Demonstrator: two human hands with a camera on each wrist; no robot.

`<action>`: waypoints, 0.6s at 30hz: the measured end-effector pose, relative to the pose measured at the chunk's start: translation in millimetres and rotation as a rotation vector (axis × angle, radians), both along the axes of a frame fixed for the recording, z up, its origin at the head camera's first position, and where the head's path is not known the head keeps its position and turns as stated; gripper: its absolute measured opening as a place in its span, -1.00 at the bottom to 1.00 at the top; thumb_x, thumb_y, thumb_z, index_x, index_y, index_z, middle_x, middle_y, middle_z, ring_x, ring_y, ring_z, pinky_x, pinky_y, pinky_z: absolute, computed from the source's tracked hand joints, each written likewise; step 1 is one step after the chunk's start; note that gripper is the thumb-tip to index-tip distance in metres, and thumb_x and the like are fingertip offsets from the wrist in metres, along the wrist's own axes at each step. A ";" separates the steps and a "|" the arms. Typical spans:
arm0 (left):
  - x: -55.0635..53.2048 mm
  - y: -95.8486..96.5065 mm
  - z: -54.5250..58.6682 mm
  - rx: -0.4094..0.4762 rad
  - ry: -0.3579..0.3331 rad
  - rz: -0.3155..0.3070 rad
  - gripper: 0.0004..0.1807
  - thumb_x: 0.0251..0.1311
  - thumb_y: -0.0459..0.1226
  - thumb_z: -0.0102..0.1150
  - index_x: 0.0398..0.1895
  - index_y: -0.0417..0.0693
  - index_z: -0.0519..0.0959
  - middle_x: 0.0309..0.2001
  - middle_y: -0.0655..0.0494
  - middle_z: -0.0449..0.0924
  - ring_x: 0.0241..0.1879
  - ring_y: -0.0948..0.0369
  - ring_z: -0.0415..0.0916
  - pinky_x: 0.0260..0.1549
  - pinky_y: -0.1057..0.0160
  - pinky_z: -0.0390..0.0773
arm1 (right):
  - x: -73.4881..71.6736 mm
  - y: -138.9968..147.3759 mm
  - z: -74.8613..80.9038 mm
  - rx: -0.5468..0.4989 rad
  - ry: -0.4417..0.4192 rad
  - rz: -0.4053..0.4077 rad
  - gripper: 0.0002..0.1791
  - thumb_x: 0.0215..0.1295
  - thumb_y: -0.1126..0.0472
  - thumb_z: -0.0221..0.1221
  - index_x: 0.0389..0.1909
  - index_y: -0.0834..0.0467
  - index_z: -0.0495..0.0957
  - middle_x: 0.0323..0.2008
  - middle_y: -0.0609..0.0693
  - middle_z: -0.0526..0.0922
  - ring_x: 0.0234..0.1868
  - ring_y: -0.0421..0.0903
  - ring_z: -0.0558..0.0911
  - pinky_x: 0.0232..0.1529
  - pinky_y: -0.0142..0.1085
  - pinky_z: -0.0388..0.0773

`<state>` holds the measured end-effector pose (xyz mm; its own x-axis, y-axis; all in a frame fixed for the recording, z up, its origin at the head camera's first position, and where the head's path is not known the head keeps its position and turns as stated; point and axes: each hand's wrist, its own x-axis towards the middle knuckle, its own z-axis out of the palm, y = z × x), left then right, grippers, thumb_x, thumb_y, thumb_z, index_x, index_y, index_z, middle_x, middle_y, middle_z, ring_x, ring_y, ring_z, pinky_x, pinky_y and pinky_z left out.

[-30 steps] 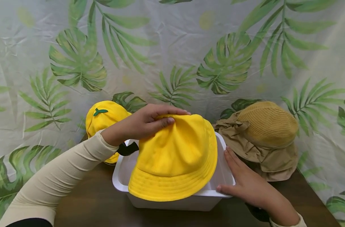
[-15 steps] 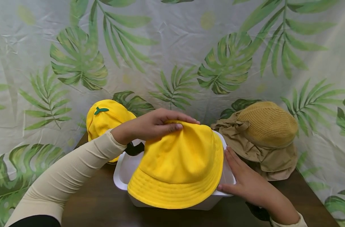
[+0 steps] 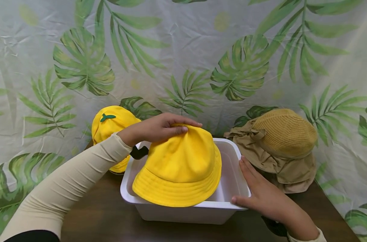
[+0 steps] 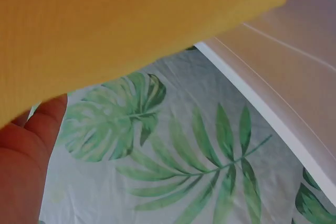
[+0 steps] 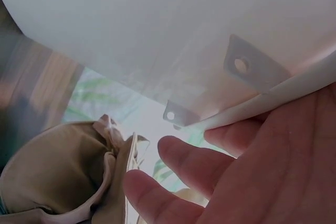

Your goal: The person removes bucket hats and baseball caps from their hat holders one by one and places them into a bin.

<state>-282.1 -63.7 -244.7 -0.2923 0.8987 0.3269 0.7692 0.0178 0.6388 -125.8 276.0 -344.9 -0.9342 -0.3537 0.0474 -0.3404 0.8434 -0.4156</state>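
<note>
Left hand [image 3: 159,128] pinches yellow hat [image 3: 180,164] by crown; brim lies six o'clock from grip, over white tub [image 3: 183,215]. Right hand [image 3: 262,196], spread wide, touches tub's four-o'clock rim.

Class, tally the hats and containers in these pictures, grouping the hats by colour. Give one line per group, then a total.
Yellow hats: 2 (held yellow hat and rear yellow hat)
Tan hats: 1 (tan hat)
Containers: 1 (white tub)
Total: 4
</note>
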 end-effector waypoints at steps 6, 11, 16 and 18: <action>-3.6 -0.6 -2.9 -0.015 0.036 0.011 -0.58 0.47 -0.37 -0.02 0.35 -0.16 0.46 0.31 0.04 0.48 0.34 0.25 0.33 0.31 0.21 0.32 | 0.3 -0.3 0.5 0.000 0.007 0.005 0.19 0.22 -0.29 0.25 0.58 0.23 -0.18 0.57 0.19 -0.18 0.49 0.27 0.06 0.25 0.26 0.29; -8.4 0.3 -6.9 -0.036 0.056 0.025 -0.59 0.47 -0.36 -0.01 0.34 -0.15 0.48 0.31 0.09 0.48 0.33 0.24 0.34 0.30 0.21 0.34 | 0.0 -0.4 0.0 0.000 0.013 0.007 0.19 0.22 -0.29 0.25 0.58 0.24 -0.17 0.57 0.21 -0.17 0.48 0.27 0.07 0.25 0.24 0.30; -11.7 0.2 -4.0 -0.078 0.061 0.051 -0.59 0.48 -0.34 -0.01 0.34 -0.08 0.49 0.31 0.12 0.47 0.33 0.25 0.35 0.28 0.22 0.35 | -0.1 0.0 0.5 -0.006 0.004 0.009 0.18 0.23 -0.29 0.24 0.58 0.25 -0.18 0.57 0.21 -0.18 0.49 0.27 0.06 0.26 0.25 0.27; -13.0 0.5 -1.2 -0.091 0.063 0.062 -0.59 0.48 -0.33 0.00 0.34 -0.05 0.50 0.31 0.13 0.48 0.32 0.25 0.36 0.27 0.22 0.37 | 0.1 0.1 1.2 -0.008 -0.003 0.006 0.18 0.23 -0.30 0.24 0.58 0.24 -0.19 0.57 0.20 -0.19 0.49 0.27 0.05 0.27 0.26 0.26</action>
<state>-295.1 -63.2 -246.0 -0.3300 0.9062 0.2644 0.8031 0.1223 0.5832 -125.7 276.1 -343.7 -0.9322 -0.3588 0.0471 -0.3440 0.8381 -0.4233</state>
